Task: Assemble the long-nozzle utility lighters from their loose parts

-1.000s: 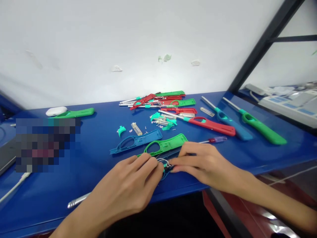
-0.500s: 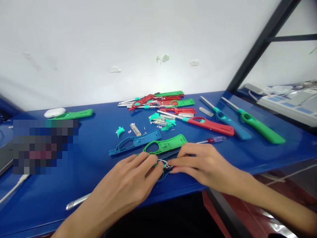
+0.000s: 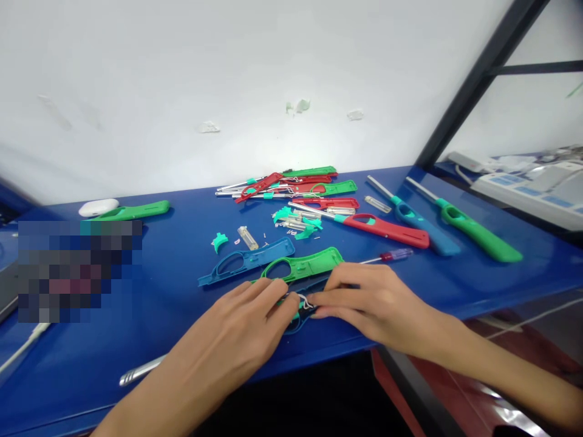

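Note:
An opened blue gas lighter (image 3: 297,326) lies near the table's front edge, partly covered by both hands. White wires (image 3: 305,299) and a teal piece show inside it. My left hand (image 3: 248,325) is closed on the lighter's left part, fingertips bent over the teal piece. From the other side, my right hand (image 3: 371,300) pinches at the wires and the lighter's inside; its exact hold is hidden. Just behind the hands lie a green half shell (image 3: 314,263) and a blue half shell (image 3: 264,257). A metal tube (image 3: 139,371) sticks out beyond my left forearm.
Opened lighters in red and green (image 3: 314,188) are piled by the wall. A whole red lighter (image 3: 392,232), blue lighter (image 3: 428,230) and green lighter (image 3: 483,233) lie at right. A screwdriver (image 3: 396,255) rests behind my right hand. Clear fuel tanks (image 3: 247,238) and teal triggers (image 3: 220,241) lie midtable.
My left thumb and fingertips have shifted slightly at the wires, and more of the teal piece shows. My right hand keeps its place. The view has moved a little.

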`<state>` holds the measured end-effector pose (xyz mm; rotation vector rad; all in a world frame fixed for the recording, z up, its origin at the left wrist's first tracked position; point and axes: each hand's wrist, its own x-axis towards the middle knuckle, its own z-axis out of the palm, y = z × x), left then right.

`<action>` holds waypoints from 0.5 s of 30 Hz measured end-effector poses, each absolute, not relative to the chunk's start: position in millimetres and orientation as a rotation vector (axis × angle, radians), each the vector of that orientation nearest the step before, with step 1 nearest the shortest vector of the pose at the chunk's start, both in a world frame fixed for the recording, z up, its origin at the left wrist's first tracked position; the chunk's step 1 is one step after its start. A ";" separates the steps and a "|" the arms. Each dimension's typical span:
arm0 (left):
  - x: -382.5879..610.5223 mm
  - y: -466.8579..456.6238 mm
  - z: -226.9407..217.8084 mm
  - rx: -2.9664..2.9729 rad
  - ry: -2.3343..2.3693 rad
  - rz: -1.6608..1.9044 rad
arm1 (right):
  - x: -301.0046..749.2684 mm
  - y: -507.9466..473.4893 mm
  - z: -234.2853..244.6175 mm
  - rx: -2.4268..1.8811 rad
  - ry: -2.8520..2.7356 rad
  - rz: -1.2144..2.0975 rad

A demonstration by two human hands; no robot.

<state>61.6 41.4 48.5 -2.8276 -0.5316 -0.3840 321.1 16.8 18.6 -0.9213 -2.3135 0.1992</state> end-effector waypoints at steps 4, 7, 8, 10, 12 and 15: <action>60.0 41.9 51.8 -2.866 -0.529 -0.368 | 320.3 17.6 19.7 -0.917 -2.325 0.211; 59.8 41.6 53.4 -2.833 -0.518 -0.418 | 318.9 18.0 21.7 -0.903 -2.326 0.214; 59.8 41.5 53.3 -2.826 -0.518 -0.425 | 318.5 18.0 22.3 -0.899 -2.326 0.209; 59.9 41.5 51.9 -2.820 -0.530 -0.424 | 318.0 17.9 23.1 -0.894 -2.326 0.191; 60.7 41.5 49.8 -2.824 -0.540 -0.398 | 318.0 18.0 23.2 -0.895 -2.328 0.181; 63.2 41.0 47.9 -2.814 -0.522 -0.361 | 318.5 18.5 22.1 -0.904 -2.331 0.203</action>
